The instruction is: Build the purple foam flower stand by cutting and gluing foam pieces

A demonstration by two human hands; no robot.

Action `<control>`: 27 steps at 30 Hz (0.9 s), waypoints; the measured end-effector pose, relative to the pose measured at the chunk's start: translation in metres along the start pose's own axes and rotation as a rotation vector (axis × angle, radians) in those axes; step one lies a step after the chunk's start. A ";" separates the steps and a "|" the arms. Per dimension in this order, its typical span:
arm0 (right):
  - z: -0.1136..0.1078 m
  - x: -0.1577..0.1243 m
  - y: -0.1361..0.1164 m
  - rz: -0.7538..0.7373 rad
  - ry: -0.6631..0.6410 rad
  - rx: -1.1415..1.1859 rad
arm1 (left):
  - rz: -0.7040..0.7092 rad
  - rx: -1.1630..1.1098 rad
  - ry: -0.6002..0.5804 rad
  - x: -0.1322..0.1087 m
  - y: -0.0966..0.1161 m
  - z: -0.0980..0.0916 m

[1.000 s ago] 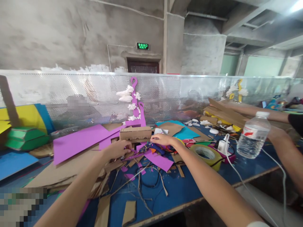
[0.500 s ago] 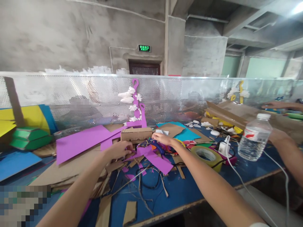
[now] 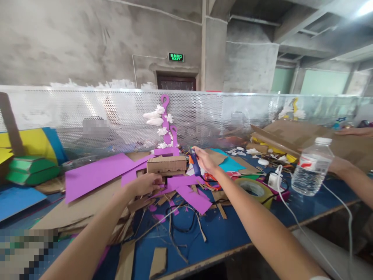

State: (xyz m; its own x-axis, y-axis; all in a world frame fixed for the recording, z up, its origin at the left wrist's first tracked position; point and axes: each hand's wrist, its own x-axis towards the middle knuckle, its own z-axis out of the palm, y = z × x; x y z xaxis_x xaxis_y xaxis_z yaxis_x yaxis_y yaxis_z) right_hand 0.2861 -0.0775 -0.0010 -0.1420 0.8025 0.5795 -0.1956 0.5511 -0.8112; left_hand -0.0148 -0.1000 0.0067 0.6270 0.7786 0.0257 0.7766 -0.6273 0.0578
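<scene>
My right hand [image 3: 205, 160] grips a dark blue glue gun [image 3: 196, 165] with an orange trigger, raised at the right end of a small cardboard box [image 3: 167, 165]. The gun's tip points away toward the mesh and is partly lost in clutter. At the box's left front corner, my left hand [image 3: 147, 183] has its fingers curled; what they pinch is hidden. Purple strips [image 3: 194, 198] lie in front of the box, close to both hands. Behind it stands a purple hooked cut-out [image 3: 166, 134] with white tufts attached.
Purple sheets [image 3: 99, 173] and cardboard lie left, beside a green faceted piece [image 3: 33, 170]. Cardboard scraps [image 3: 159, 261] litter the blue table. A tape roll [image 3: 253, 190], white charger [image 3: 274, 181] with cable and water bottle [image 3: 311, 167] stand right, near another person's arm [image 3: 349, 179]. Perforated metal mesh [image 3: 204, 120] runs behind.
My right hand has lifted the glue gun up and away from the purple strips, turning it upright beside the box. My left hand stays at the box's left corner. The view shifts slightly.
</scene>
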 end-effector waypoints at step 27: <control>0.018 -0.009 0.025 0.322 -0.384 -1.308 | -0.130 0.034 0.269 0.003 -0.030 0.002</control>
State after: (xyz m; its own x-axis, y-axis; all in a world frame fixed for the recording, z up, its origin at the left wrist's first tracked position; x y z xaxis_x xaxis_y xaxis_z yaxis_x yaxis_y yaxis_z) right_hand 0.2655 -0.0748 -0.0248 -0.3020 0.9383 0.1687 0.9005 0.3388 -0.2724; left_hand -0.0364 -0.0792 0.0027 0.4868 0.8259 0.2844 0.8539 -0.5185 0.0442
